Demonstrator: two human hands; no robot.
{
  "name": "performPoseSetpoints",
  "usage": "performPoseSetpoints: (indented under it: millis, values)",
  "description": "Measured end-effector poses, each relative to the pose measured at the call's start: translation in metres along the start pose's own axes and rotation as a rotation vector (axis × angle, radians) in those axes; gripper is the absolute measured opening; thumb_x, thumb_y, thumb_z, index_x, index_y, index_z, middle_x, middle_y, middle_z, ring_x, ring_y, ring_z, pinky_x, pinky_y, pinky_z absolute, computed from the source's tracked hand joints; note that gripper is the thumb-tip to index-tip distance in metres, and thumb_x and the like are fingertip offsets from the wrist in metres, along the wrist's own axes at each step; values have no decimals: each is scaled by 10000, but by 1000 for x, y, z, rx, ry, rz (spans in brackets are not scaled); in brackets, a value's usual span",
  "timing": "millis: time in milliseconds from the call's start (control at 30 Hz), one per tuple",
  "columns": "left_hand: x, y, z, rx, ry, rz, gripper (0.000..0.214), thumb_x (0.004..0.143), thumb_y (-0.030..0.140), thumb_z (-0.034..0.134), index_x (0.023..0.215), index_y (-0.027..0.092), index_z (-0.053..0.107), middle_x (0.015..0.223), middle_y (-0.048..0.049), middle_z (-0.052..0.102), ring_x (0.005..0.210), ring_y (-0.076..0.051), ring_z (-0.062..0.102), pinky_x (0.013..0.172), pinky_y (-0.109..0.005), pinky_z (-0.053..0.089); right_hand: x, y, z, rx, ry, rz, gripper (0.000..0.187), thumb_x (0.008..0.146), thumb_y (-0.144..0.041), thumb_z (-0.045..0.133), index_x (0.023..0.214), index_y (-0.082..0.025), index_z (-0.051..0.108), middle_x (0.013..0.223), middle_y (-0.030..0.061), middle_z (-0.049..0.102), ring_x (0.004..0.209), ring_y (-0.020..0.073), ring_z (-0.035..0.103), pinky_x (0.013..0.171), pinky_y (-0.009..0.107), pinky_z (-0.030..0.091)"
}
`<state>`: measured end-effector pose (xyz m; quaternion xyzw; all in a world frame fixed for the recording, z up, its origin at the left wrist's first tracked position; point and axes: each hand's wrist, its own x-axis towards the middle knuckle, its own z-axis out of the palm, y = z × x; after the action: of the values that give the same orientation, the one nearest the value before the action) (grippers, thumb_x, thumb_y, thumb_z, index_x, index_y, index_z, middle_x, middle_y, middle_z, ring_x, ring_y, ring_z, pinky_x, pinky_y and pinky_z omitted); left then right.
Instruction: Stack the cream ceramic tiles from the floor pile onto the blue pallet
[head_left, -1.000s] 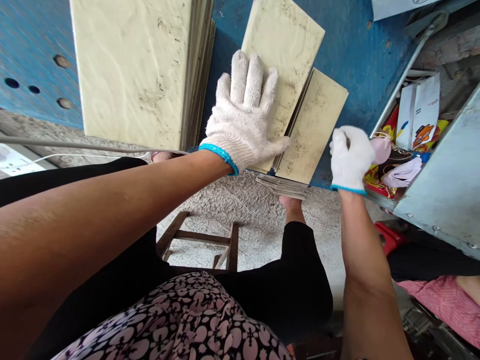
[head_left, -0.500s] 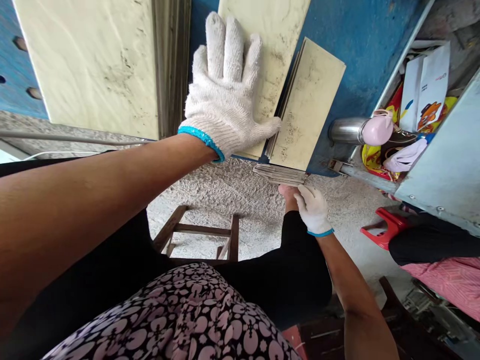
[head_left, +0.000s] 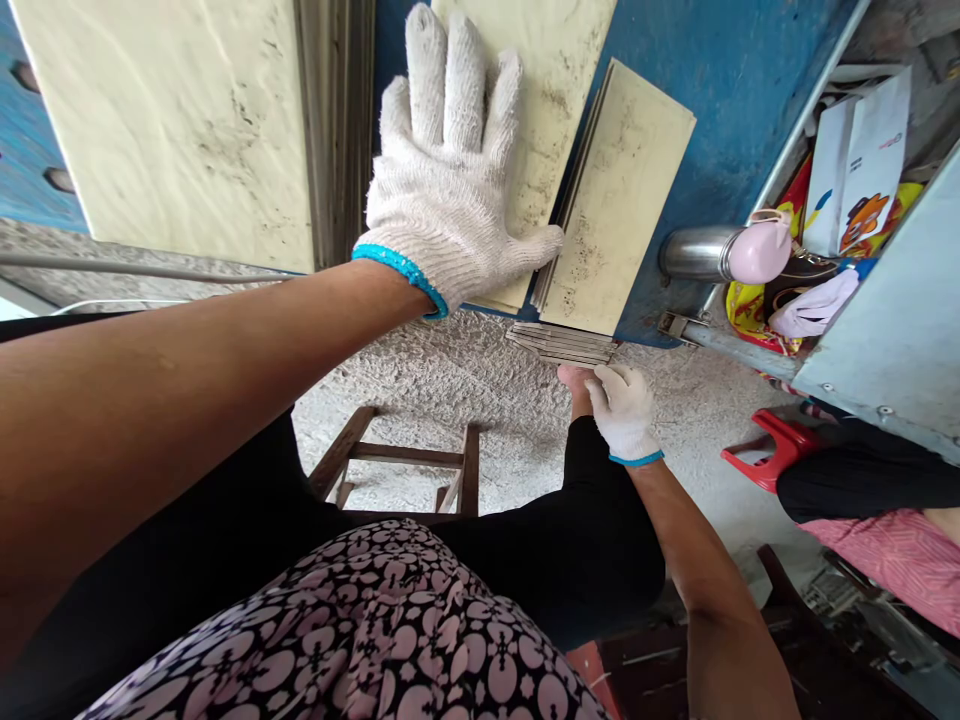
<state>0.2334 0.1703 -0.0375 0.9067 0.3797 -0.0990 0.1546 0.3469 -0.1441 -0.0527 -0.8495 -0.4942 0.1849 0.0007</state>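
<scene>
Just left of the narrow stack [head_left: 619,200], the left hand [head_left: 454,180] is lying spread on a pale board [head_left: 551,120], its thumb reaching the stack's edge. Below the stack, the right hand [head_left: 624,405] is curling near layered ends [head_left: 566,345]; whether it is pinching them, I cannot tell. Pressing the left palm evenly would probably be serving best. Right of the stack, the blue bench [head_left: 712,80] is offering room, a flask [head_left: 697,253] bounding it; farther left, a tall stack [head_left: 187,120] is crowding.

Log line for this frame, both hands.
left hand: open, palm down on middle cream panel | right hand: at near edge of narrow stack, grip unclear | steel bottle: on blue table
</scene>
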Motion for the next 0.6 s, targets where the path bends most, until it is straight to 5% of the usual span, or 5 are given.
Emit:
performPoseSetpoints:
  millis: [300, 600]
  values:
    - [0, 2, -4, 0, -4, -9, 1267, 640, 569, 661, 1552, 122, -96, 1591, -226, -96, 1462, -430, -94, 1134, -509, -2, -14, 7, 5, 473, 22, 138, 121, 831, -306, 639, 770, -206, 606, 800, 55, 586, 732, 203, 577, 667, 340, 517]
    - [-1, -8, 1, -196, 56, 55, 1250, 635, 658, 611, 1587, 118, 9, 1621, -150, -73, 1464, -428, -101, 1145, -577, -7, -28, 12, 24, 573, -161, 183, 226, 763, -309, 638, 963, -204, 654, 852, 49, 598, 765, 209, 596, 698, 351, 537]
